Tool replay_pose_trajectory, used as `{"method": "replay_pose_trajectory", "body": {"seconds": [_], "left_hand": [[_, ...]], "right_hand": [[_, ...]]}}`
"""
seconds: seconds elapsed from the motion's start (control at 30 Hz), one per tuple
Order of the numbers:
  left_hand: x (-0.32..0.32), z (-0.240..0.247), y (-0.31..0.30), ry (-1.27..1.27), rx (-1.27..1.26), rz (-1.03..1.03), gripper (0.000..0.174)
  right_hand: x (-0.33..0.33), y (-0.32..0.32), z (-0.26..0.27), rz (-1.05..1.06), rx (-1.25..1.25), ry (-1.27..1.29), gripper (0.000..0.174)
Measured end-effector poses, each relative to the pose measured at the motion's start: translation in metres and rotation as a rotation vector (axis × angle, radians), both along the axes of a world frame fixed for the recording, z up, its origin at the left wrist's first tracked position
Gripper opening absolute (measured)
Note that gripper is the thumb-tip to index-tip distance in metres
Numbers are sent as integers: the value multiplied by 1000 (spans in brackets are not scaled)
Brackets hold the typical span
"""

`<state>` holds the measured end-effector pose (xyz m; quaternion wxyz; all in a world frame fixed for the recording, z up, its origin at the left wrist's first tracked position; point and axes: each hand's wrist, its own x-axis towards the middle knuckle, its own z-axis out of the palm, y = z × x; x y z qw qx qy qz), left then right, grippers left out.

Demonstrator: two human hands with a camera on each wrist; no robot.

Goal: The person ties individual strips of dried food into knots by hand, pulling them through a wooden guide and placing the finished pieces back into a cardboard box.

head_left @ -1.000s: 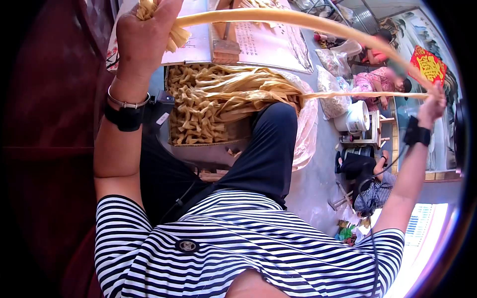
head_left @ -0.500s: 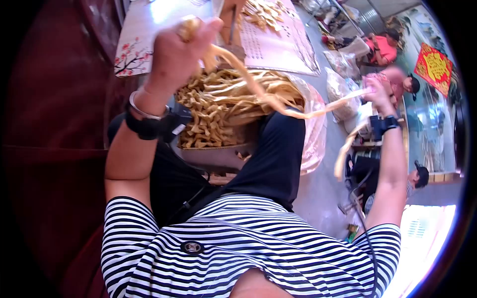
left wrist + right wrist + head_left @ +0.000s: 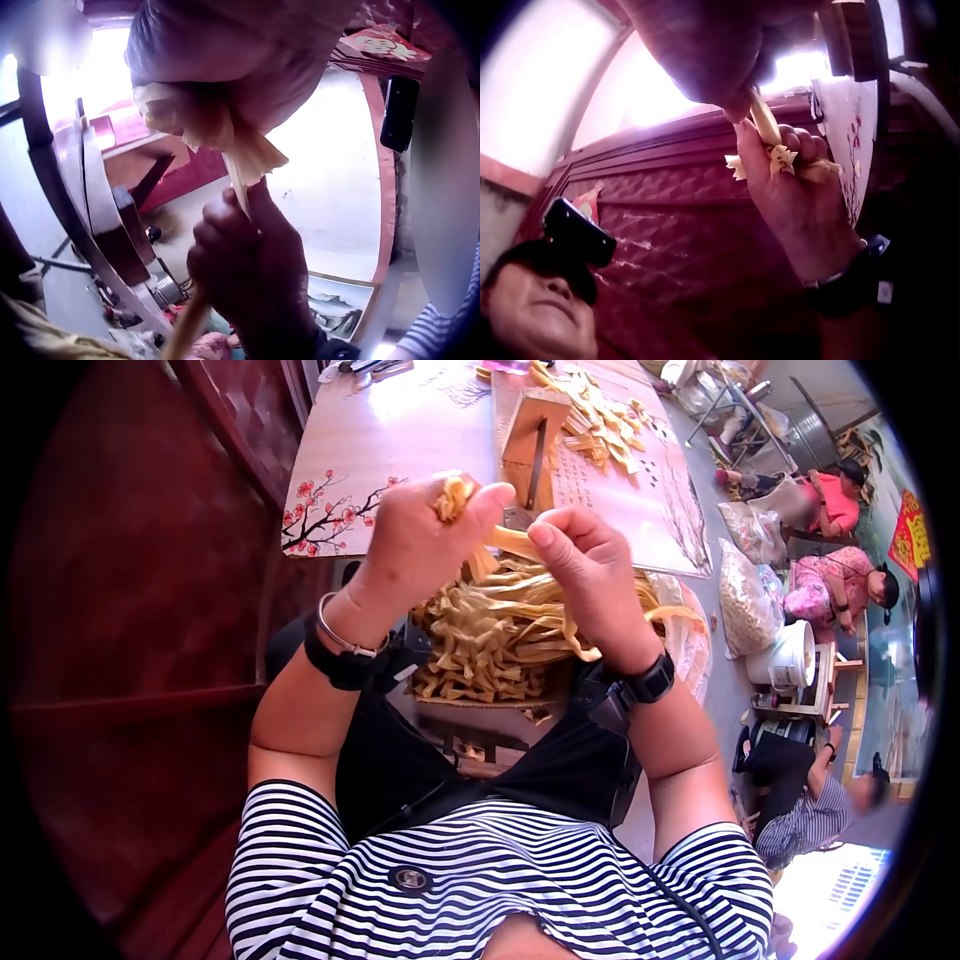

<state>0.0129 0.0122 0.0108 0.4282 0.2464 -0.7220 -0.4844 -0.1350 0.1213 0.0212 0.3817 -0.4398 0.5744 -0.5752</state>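
Note:
In the head view my left hand (image 3: 415, 550) grips a bunched, pale yellow strip (image 3: 514, 541); its crumpled end pokes out above the curled fingers. My right hand (image 3: 595, 575), close beside it, pinches the same strip between thumb and forefinger, with a short length stretched between the hands. Frayed, ruffled ends (image 3: 783, 160) stick out of the left fist in the right wrist view. Under both hands lies a heap of long yellow strips (image 3: 480, 645) in a cardboard box, their knotted ends bunched toward the left and front.
Beyond the box stands a table (image 3: 350, 450) painted with blossoms, bearing a wooden block (image 3: 535, 445) with a dark blade-like bar and loose yellow pieces (image 3: 605, 425). Filled plastic bags (image 3: 748, 600), a white bucket (image 3: 785, 660) and several seated people are at the right. A dark red panel (image 3: 130, 580) is on the left.
The right hand has come in from far right to meet the left hand. The strip, earlier stretched wide and then slack, is now short between them. The left hand has moved right and lower.

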Motion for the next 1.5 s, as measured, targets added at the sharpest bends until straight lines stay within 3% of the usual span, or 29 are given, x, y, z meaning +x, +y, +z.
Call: {"method": "replay_pose_trajectory", "body": {"seconds": [0.07, 0.17, 0.23, 0.27, 0.4, 0.43, 0.5, 0.53, 0.57, 0.6, 0.7, 0.77, 0.87, 0.93, 1.03, 1.17, 1.27, 1.4, 1.5], "left_hand": [[-7, -7, 2, -12, 125, -38, 31], [-12, -3, 8, 124, 674, -324, 25], [-10, 0, 12, 141, 948, -520, 22], [-9, -10, 11, 87, 960, -753, 19], [-18, -1, 35, 17, 943, -1134, 23], [-18, -1, 30, 6, 780, -1142, 23], [-19, 0, 21, -8, 456, -1118, 27], [-21, 4, 19, 45, 176, -959, 26], [-21, 5, 17, -17, -76, -698, 21], [-18, 5, 13, -143, -346, -493, 19], [-20, -1, 2, -215, -748, -329, 20], [-20, -10, 2, -109, -763, -327, 19], [-21, -20, 5, 3, -811, -184, 28], [-24, -22, 7, 17, -797, -68, 29], [-24, -23, 4, -27, -641, 18, 23], [-11, -9, 3, -307, -369, -268, 15], [-17, -17, 13, -322, -415, -167, 12], [-20, -22, 11, -237, -529, -196, 7], [-19, -8, 3, 22, -382, -291, 5]], "right_hand": [[-2, -4, 2, -90, -172, 285, 16], [-11, -14, 19, 32, -632, 744, 16], [-17, -18, 14, 55, -703, 695, 18], [-20, -21, 12, 69, -742, 670, 20], [-41, -22, -3, 325, -758, 591, 16], [-41, -18, -3, 297, -689, 569, 21], [-39, -9, -8, 139, -303, 412, 24], [-39, -6, -11, 60, -109, 325, 26], [-41, -3, -15, 102, 61, 141, 32], [-38, -3, -14, 161, 74, 41, 31], [-46, -2, -11, 393, 370, -421, 22], [-48, -3, -27, 517, 490, -809, 19], [-28, -4, -37, 328, 414, -795, 20], [-22, -5, -34, 104, 221, -654, 15], [-26, 0, -24, -43, -7, -328, 12], [-33, 0, -22, 134, -140, 178, 18], [-30, -3, -25, 169, -133, 573, 17], [-28, -2, -20, 133, 118, 584, 20], [-28, 4, -11, 236, 191, 45, 37]]}}
